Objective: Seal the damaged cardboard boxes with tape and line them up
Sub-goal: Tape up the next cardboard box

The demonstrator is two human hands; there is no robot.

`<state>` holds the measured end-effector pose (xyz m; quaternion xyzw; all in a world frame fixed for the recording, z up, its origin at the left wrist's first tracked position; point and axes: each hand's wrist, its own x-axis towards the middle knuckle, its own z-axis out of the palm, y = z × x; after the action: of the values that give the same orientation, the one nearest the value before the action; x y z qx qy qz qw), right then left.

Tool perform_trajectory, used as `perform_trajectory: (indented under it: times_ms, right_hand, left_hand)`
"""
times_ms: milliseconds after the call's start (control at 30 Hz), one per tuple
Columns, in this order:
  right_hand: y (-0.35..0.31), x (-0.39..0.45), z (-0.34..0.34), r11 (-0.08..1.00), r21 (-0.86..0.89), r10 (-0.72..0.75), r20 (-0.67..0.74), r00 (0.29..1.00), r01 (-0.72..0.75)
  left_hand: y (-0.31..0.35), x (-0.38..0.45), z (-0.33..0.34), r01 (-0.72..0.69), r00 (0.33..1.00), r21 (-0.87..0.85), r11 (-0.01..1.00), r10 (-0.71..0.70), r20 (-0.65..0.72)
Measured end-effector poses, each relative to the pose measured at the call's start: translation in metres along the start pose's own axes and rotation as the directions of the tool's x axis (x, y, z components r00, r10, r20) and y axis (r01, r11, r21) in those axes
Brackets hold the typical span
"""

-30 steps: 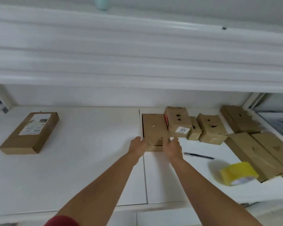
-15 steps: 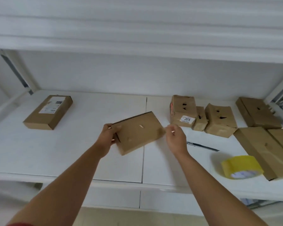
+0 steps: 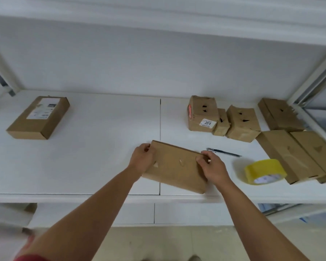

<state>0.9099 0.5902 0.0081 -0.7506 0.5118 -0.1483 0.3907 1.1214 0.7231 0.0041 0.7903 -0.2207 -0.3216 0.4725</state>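
Note:
A flat brown cardboard box with small tears in its top lies near the front edge of the white shelf. My left hand grips its left end. My right hand grips its right end, thumb on top. A yellow tape roll stands just right of my right hand. A dark utility knife lies behind the box. Several damaged boxes with dark holes sit at the back right. A sealed box with a white label lies at the far left.
Two long flat boxes lie at the right front, another box behind them near the shelf's right post. A white upper shelf overhangs the work surface. A seam splits the shelf down the middle. The floor shows below.
Both hands lifted the flat box from the pile at the back, turned it, and brought it down towards the front edge of the shelf. The camera tilted downward.

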Motion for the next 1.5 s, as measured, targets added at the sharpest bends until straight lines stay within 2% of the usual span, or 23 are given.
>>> perform_trajectory:
  times_ms: [67,167,300,367,400,500,567,633,700,767,800,867,933,1000,1067,1133,1167,1200,1267,1300,1333,1433,1500]
  right_hand:
    - [0.004,0.002,-0.004,1.0,-0.009,-0.016,-0.067,0.998,0.015]
    - [0.009,0.006,-0.009,0.999,0.036,-0.037,-0.099,0.994,0.041]
    - [0.013,0.01,-0.016,0.995,0.081,-0.057,0.029,0.998,0.055]
    - [0.015,0.009,-0.027,0.99,0.065,-0.13,0.07,0.989,0.125]
    - [0.017,0.009,-0.037,0.982,0.051,-0.184,0.042,0.982,0.182]
    - [0.028,0.012,-0.084,0.954,-0.064,-0.299,-0.146,0.943,0.293]
    - [0.037,0.013,-0.119,0.932,-0.172,-0.35,-0.184,0.919,0.32]
    - [0.046,0.012,-0.146,0.865,-0.33,-0.442,-0.141,0.886,0.379]
    - [0.054,0.011,-0.166,0.818,-0.417,-0.471,-0.093,0.877,0.395]
    - [0.066,0.013,-0.181,0.77,-0.528,-0.438,-0.031,0.898,0.358]
    - [0.073,0.015,-0.185,0.742,-0.578,-0.406,0.015,0.914,0.339]
    - [0.085,0.018,-0.191,0.779,-0.536,-0.313,0.119,0.942,0.326]
    - [0.094,0.021,-0.191,0.869,-0.382,-0.264,0.177,0.948,0.314]
    - [0.098,0.023,-0.192,0.92,-0.249,-0.265,0.173,0.949,0.302]
    - [0.1,0.024,-0.193,0.95,-0.132,-0.263,0.154,0.952,0.284]
    - [0.101,0.024,-0.193,0.96,-0.065,-0.263,0.127,0.956,0.273]
    - [0.101,0.023,-0.192,0.96,-0.055,-0.267,0.115,0.957,0.274]
    - [0.1,0.022,-0.191,0.959,-0.052,-0.271,0.11,0.956,0.278]
    - [0.098,0.021,-0.189,0.96,-0.029,-0.273,0.101,0.957,0.278]
    - [0.098,0.02,-0.187,0.963,-0.008,-0.267,0.095,0.959,0.269]
    - [0.097,0.02,-0.186,0.966,0.012,-0.26,0.089,0.962,0.26]
    - [0.096,0.019,-0.183,0.965,0.06,-0.259,0.085,0.962,0.254]
    - [0.095,0.019,-0.182,0.961,0.078,-0.271,0.094,0.958,0.264]
  left_hand:
    - [0.0,-0.002,0.012,-0.034,0.999,0.07,0.997,0.033,0.011]
    - [-0.005,-0.006,0.02,-0.054,0.997,0.224,0.973,0.065,-0.046]
    - [-0.01,-0.012,0.023,-0.01,0.989,0.262,0.965,0.047,-0.138]
    - [-0.007,-0.014,0.031,-0.006,0.983,0.281,0.96,0.058,-0.177]
    - [-0.005,-0.015,0.036,-0.009,0.978,0.31,0.951,0.073,-0.196]
    - [0.0,-0.016,0.054,-0.001,0.964,0.382,0.924,0.103,-0.246]
    - [0.006,-0.016,0.064,0.022,0.957,0.384,0.923,0.091,-0.274]
    - [0.014,-0.018,0.072,0.065,0.939,0.415,0.907,0.085,-0.333]
    - [0.026,-0.022,0.08,0.091,0.9,0.468,0.879,0.128,-0.416]
    - [0.041,-0.033,0.094,0.013,0.838,0.508,0.861,0.267,-0.475]
    - [0.051,-0.04,0.104,-0.08,0.796,0.544,0.835,0.382,-0.469]
    - [0.068,-0.054,0.13,-0.327,0.699,0.617,0.716,0.623,-0.352]
    - [0.082,-0.066,0.158,-0.558,0.656,0.598,0.575,0.747,-0.106]
    - [0.091,-0.071,0.184,-0.647,0.726,0.499,0.577,0.666,0.172]
    - [0.095,-0.071,0.208,-0.604,0.79,0.415,0.68,0.444,0.422]
    - [0.095,-0.067,0.225,-0.54,0.773,0.39,0.746,0.256,0.581]
    - [0.093,-0.064,0.229,-0.539,0.768,0.427,0.726,0.215,0.603]
    - [0.09,-0.06,0.229,-0.566,0.771,0.492,0.662,0.212,0.601]
    - [0.082,-0.053,0.22,-0.633,0.766,0.625,0.456,0.256,0.589]
    - [0.077,-0.05,0.213,-0.642,0.765,0.661,0.39,0.27,0.584]
    - [0.074,-0.048,0.206,-0.641,0.767,0.671,0.372,0.286,0.574]
    - [0.072,-0.046,0.197,-0.634,0.769,0.604,0.483,0.311,0.559]
    - [0.079,-0.049,0.204,-0.617,0.752,0.509,0.6,0.259,0.606]
